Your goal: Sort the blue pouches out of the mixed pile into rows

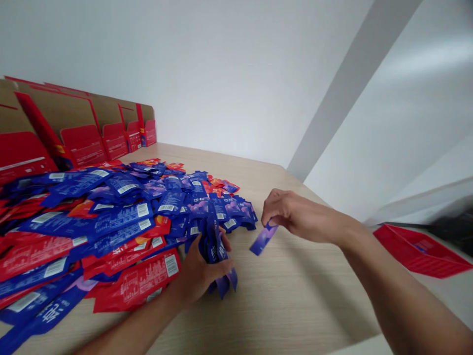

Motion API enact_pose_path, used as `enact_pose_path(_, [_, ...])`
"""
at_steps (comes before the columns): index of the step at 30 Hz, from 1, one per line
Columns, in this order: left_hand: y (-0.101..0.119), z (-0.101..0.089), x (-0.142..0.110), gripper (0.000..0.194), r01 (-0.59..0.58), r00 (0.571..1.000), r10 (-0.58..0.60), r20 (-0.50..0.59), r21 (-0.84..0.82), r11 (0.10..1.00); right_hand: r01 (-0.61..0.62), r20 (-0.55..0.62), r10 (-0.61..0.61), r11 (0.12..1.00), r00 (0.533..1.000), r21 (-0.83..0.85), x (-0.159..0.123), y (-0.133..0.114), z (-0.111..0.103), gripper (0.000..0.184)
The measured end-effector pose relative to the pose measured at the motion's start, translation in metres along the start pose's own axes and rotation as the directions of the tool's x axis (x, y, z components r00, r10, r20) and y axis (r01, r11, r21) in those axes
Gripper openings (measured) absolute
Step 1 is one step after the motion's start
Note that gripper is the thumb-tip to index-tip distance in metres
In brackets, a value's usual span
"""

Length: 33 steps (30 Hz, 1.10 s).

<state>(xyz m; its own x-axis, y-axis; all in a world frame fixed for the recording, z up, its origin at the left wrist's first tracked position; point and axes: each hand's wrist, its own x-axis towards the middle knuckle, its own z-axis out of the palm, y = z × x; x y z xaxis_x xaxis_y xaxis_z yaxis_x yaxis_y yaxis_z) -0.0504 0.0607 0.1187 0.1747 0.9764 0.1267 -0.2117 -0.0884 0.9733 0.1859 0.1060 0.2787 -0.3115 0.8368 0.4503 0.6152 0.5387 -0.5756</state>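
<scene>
My left hand [202, 270] is closed around a bunch of small blue-and-purple sachets [214, 246], held on edge just above the table at the near side of the pile. To the right, my right hand [281, 209] pinches one purple sachet [263, 240] by its upper end, so that it hangs over bare wood. A wide heap of blue sachets [121, 183] and red sachets [138, 278] spreads across the left half of the table. Many show white barcode labels. The fingertips of my left hand are partly hidden behind the bunch.
Open red cardboard boxes [81, 143] with brown insides stand in a row at the back left. The pale wooden table [295, 296] ends at a right edge. Beyond it, lower down, sits a red box [417, 251]. A white wall [221, 74] rises behind the table.
</scene>
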Motion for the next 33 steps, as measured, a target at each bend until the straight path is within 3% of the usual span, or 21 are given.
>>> enact_pose_path(2, [0.000,0.000,0.004,0.058,-0.006,1.000,0.006,0.027,0.018,1.000,0.150,0.221,-0.126,0.984,0.967,-0.096,-0.018,-0.006,0.011,0.035])
enact_pose_path(3, [0.000,0.001,0.005,0.060,-0.011,0.999,0.010,0.042,0.019,1.000,0.266,0.352,-0.200,0.952,0.914,-0.150,-0.025,-0.007,0.019,0.036])
enact_pose_path(5, [0.001,0.003,0.005,0.063,-0.029,0.996,0.026,0.081,0.033,0.999,0.493,0.506,-0.329,0.839,0.797,-0.232,-0.037,-0.009,0.039,0.030])
enact_pose_path(7, [0.000,0.004,0.004,0.066,-0.058,0.992,0.050,0.116,0.072,0.996,0.621,0.524,-0.441,0.747,0.729,-0.236,-0.047,-0.005,0.057,0.022])
enact_pose_path(9, [-0.001,0.003,0.003,0.072,-0.071,0.989,0.053,0.140,0.128,0.989,0.646,0.438,-0.523,0.738,0.731,-0.196,-0.060,0.004,0.072,0.021])
enact_pose_path(10, [-0.002,0.001,0.002,0.075,-0.071,0.989,0.050,0.141,0.150,0.986,0.620,0.364,-0.537,0.766,0.761,-0.167,-0.068,0.010,0.079,0.022])
enact_pose_path(12, [-0.006,-0.002,0.001,0.075,-0.068,0.988,0.042,0.149,0.173,0.983,0.474,0.168,-0.457,0.877,0.873,-0.077,-0.086,0.025,0.095,0.025])
enact_pose_path(14, [-0.012,-0.005,0.000,0.074,-0.069,0.987,0.040,0.159,0.185,0.980,0.215,-0.017,-0.215,0.971,0.977,0.108,-0.106,0.036,0.113,0.047])
enact_pose_path(15, [-0.015,-0.005,-0.001,0.076,-0.057,0.989,0.029,0.146,0.192,0.980,0.070,-0.056,-0.058,0.969,0.997,0.237,-0.116,0.040,0.122,0.059])
enact_pose_path(17, [-0.018,-0.003,-0.003,0.087,-0.008,0.996,-0.012,0.085,0.228,0.974,-0.172,-0.020,0.207,0.860,0.978,0.480,-0.132,0.041,0.138,0.071])
enact_pose_path(19, [-0.017,0.002,-0.006,0.088,0.032,0.999,-0.041,0.027,0.266,0.963,-0.308,0.058,0.352,0.713,0.934,0.630,-0.143,0.035,0.147,0.072])
enact_pose_path(25, [-0.006,0.016,-0.009,0.053,-0.079,0.993,0.061,0.103,0.178,0.981,-0.448,0.179,0.532,0.435,0.828,0.781,-0.147,0.027,0.140,0.090])
enact_pose_path(28, [-0.008,0.016,-0.007,0.051,-0.045,0.998,0.037,0.046,0.170,0.984,-0.457,0.155,0.581,0.419,0.799,0.784,-0.143,0.032,0.130,0.087])
enact_pose_path(33, [-0.001,0.015,-0.006,0.055,0.030,0.999,-0.027,-0.016,0.170,0.985,-0.513,0.224,0.539,0.474,0.812,0.716,-0.138,0.031,0.116,0.042])
